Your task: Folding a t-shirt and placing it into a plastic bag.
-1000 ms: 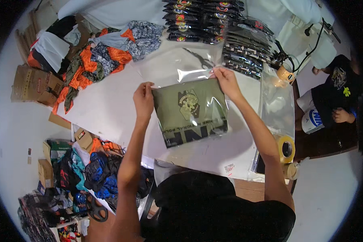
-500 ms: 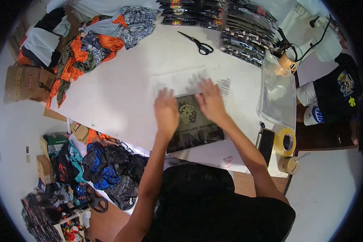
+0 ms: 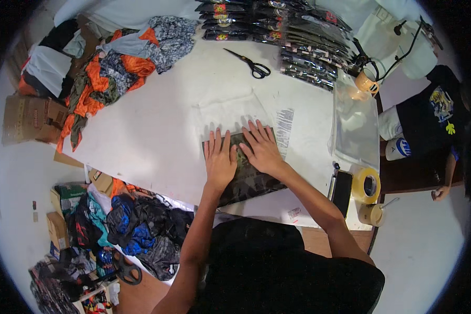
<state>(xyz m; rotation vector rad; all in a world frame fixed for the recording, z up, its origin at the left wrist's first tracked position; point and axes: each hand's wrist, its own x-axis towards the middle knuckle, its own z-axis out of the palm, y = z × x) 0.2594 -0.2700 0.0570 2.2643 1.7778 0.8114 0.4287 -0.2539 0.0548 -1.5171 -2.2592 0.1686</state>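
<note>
A folded dark green-grey garment (image 3: 248,183) with a printed front lies on the white table in front of me, in what looks like a clear plastic bag. The bag's bare end (image 3: 230,109) spreads flat beyond the garment's far edge. My left hand (image 3: 220,162) rests flat on the garment's left part, fingers stretched forward. On its far right part lies my right hand (image 3: 264,152), palm down with the fingers spread. Both hands hold nothing, and they cover part of the print. A strip of printed paper (image 3: 284,128) sits beside the garment's right edge.
Black scissors (image 3: 256,69) lie farther off, before stacks of bagged dark garments (image 3: 309,57). Crumpled orange and grey cloth (image 3: 120,68) is at far left. A tape roll (image 3: 366,184), a phone-like black object (image 3: 341,192) and a clear plastic sheet (image 3: 356,125) sit right. Another person (image 3: 429,115) stands at right.
Both hands have come down flat onto the garment, nearer to me, from its far edge where they were blurred by motion. At right, the other person's hand has come into view.
</note>
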